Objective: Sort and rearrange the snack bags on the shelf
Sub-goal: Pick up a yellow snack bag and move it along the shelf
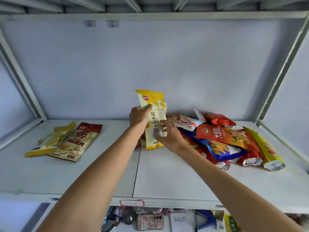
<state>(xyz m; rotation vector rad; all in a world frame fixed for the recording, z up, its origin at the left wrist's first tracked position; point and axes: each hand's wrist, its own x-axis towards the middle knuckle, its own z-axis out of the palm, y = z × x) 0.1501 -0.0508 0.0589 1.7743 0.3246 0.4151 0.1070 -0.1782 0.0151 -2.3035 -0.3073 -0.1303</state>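
A yellow and cream snack bag point(153, 104) stands upright above the middle of the white shelf point(167, 173). My left hand point(138, 117) grips its left edge, thumb across the front. My right hand point(168, 133) pinches its lower right edge. On the left lie two sorted bags: a yellow one point(48, 141) and a beige one with a red top point(76, 141) overlapping it. To the right sits a loose pile of several bags: an orange one point(220, 135), a blue one point(224, 150), a red one point(219, 119), a white one point(187, 122) and a long yellow one point(265, 148).
Grey metal frame posts point(280, 74) slant up both sides and a beam crosses the top. A back panel closes the shelf. Below the front edge, a lower level holds a phone point(149, 221), papers and other small items.
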